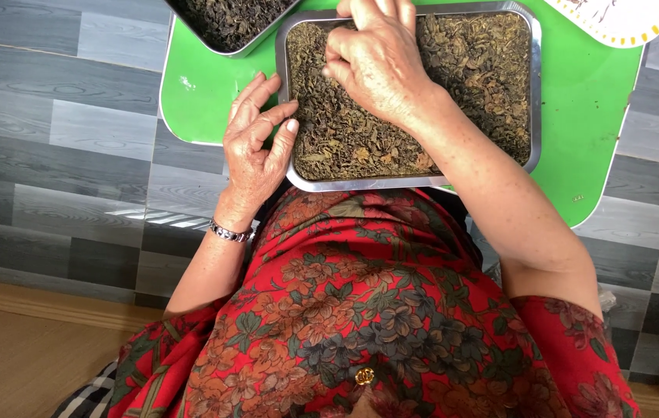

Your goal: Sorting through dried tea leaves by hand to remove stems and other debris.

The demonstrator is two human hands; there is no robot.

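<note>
Head view, looking straight down at a seated person's lap and two bare hands. A shallow rectangular steel tray [298, 183] filled with dried, curled brown-green leaves [469, 70] rests on a bright green plastic table with rounded corners [585, 101], its near edge just above the person's lap.

The left hand [256, 143] lies at the tray's near left corner. Its fingers [248, 97] are loosely spread over the green surface, while the thumb rests against the tray's rim. It grips nothing. A silver link bracelet [230, 231] circles that wrist.

The right hand [376, 62] reaches across the body and is in the tray, over the left half of the leaves. Its fingertips are drawn together, pressed down into the leaves; whether they pinch any leaf cannot be told.

A second steel tray of darker dried leaves [229, 23] sits at the table's far left corner, just beside the first, partly cut off by the frame. A white round object with a yellow dashed edge [624, 23] shows at the upper right. The person wears a red garment with a floral print [368, 310]. Grey wood-patterned floor tiles [58, 124] lie around the table.
</note>
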